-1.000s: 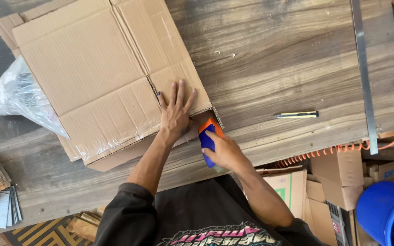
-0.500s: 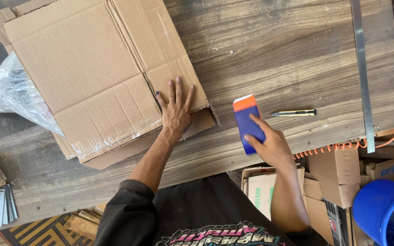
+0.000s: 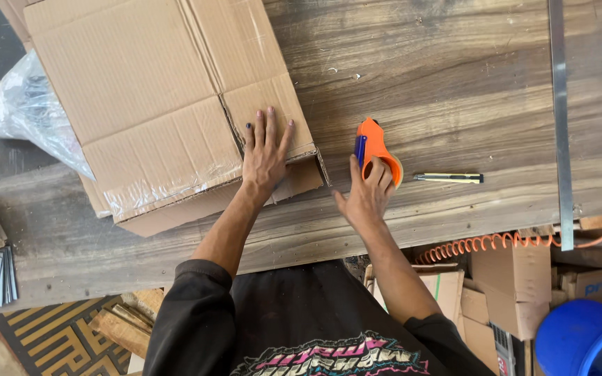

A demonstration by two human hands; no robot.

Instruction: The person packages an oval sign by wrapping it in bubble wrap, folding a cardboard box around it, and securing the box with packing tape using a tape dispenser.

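Right hand now rests the gripped tape dispenser on the table; left hand stays flat.

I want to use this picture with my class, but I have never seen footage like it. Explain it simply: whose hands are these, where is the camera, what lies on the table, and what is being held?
There is no machine here. The hands belong to one person, and the single camera sits on that person's head, looking straight down, so their arms enter from the bottom edge.

The surface is a wooden table. On it lies a flattened cardboard box, partly covered with clear tape. The left hand presses flat on the box's near corner. The right hand holds an orange tape dispenser resting on the wood beside the box. Just right of it lies a slim utility knife, untouched. A long metal ruler lies along the table's right side, and a clear plastic bag sits at the left edge.
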